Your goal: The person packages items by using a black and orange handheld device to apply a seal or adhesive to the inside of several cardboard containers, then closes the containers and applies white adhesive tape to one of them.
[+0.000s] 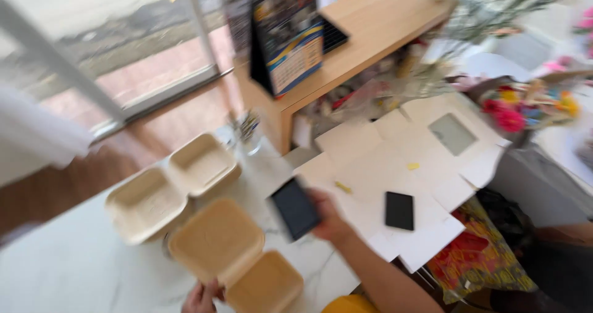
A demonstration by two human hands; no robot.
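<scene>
Holding a dark phone (295,209) upright in the right hand (328,217), fingers clamped along its right edge, above the white marble table (74,270). Gripping, with the left hand (202,298) at the bottom of the view, the near rim of an open tan clamshell food box (235,257), fingers pinched on its edge; box lying flat on the table, both halves spread.

Risky, by the look of it: phone held by one edge only, so a slip could drop it onto the hard tabletop or into the open box below. Tan box caught only at its rim, so a tug could fold the hinge or skid it into the second, paler open clamshell box (170,186) just beside it to the upper left.

Blurred throughout, so fine detail hard to tell. Lying to the right: a flattened white cardboard carton (407,165) with a window cut-out, and a second black phone (399,210) resting on it. Standing behind the paler box: a clear glass holder (249,131) of small items, close enough to be knocked. Further back: a wooden counter (364,35) with a standing calendar (287,35); bright flowers (525,106) at the far right; a colourful patterned bag (479,257) below the carton's edge.
</scene>
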